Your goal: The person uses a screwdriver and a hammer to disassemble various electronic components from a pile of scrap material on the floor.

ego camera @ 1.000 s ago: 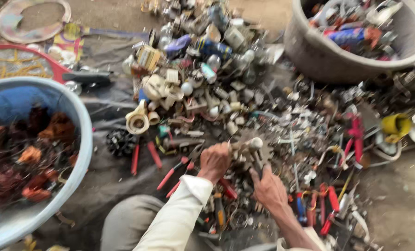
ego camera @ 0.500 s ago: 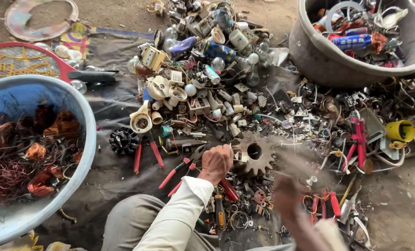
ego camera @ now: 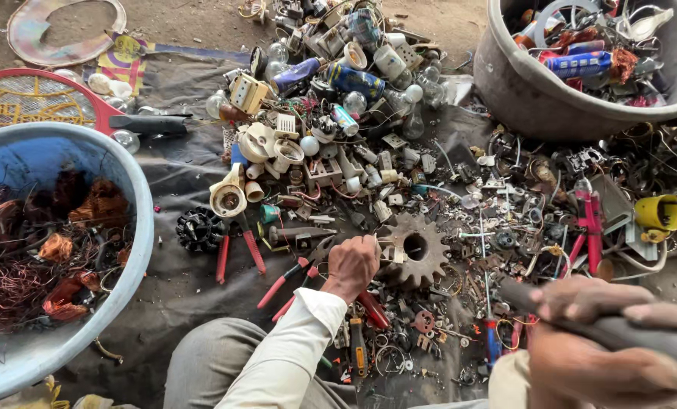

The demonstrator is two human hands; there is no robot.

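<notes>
Left hand (ego camera: 351, 265) pinching gear (ego camera: 414, 248); right hand (ego camera: 603, 341) clenched round handle (ego camera: 641, 333), amid scrap.

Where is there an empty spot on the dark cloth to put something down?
Bare dark cloth shows between the blue tub and the red-handled pliers, and below the black racket handle. From the rusty gear by the left hand rightward to the grey tub, small metal parts crowd everything.

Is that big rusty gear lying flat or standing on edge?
Lying flat. The rusty gear shows its full toothed face and centre hole from above, resting on the scrap pile beside the left hand.
</notes>
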